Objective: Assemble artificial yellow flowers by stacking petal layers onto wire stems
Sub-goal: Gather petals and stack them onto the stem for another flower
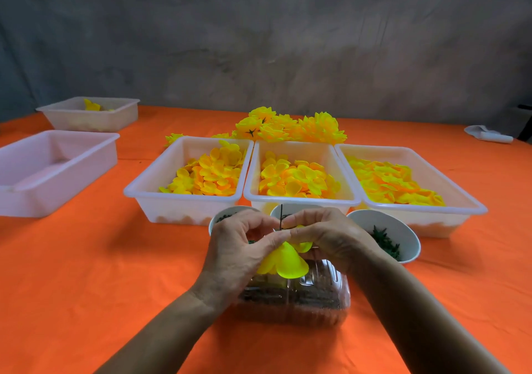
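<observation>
Orange desk (86, 273) carrying three white trays (184, 209) of yellow petals (210, 172), finished flowers (290, 127) piled behind. Left hand (239, 255) and right hand (331, 238) meeting above a clear box (316, 296), each grip pinching the petal layer (285, 261) threaded on an upright wire stem (281, 215)

One head cam, wide-angle, looks fwd and down over the orange tabletop (86, 258); hands (283, 240) close in, grey wall (259, 43) behind.
</observation>
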`<state>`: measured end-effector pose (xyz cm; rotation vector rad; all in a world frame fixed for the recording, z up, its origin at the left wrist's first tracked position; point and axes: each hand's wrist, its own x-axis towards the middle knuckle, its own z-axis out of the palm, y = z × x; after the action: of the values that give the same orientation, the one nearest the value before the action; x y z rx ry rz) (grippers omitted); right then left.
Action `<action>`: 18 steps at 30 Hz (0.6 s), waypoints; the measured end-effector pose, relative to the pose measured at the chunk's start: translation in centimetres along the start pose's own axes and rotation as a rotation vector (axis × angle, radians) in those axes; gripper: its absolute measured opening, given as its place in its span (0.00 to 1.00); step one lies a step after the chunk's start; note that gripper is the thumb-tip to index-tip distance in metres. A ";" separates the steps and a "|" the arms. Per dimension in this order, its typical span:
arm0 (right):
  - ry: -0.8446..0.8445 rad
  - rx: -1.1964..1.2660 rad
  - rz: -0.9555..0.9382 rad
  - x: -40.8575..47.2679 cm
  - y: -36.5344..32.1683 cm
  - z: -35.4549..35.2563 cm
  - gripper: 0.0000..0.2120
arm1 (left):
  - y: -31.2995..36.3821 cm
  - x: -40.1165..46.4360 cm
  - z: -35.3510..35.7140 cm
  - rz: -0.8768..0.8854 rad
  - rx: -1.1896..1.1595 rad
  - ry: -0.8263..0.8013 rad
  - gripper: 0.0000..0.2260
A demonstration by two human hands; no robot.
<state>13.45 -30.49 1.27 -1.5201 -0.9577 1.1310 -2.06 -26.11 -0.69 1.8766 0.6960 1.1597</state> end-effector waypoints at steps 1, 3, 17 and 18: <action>-0.002 -0.029 -0.004 0.0 0.0 -0.1 0.08 | -0.1 0.1 0.1 0.005 -0.001 -0.006 0.08; 0.014 -0.091 -0.027 0.0 -0.2 -0.3 0.08 | -0.6 0.4 0.2 0.002 -0.009 -0.010 0.04; 0.447 -0.876 -0.105 10.4 -0.5 -5.9 0.11 | -2.2 1.1 0.1 0.004 -0.096 -0.075 0.08; 0.402 -0.940 -0.068 11.0 -0.3 -5.9 0.13 | -2.2 1.1 0.1 0.003 -0.099 -0.074 0.08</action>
<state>21.94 -21.39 -0.04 -2.3081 -1.3140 0.2529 -1.60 -24.08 -2.08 1.8281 0.5845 1.1006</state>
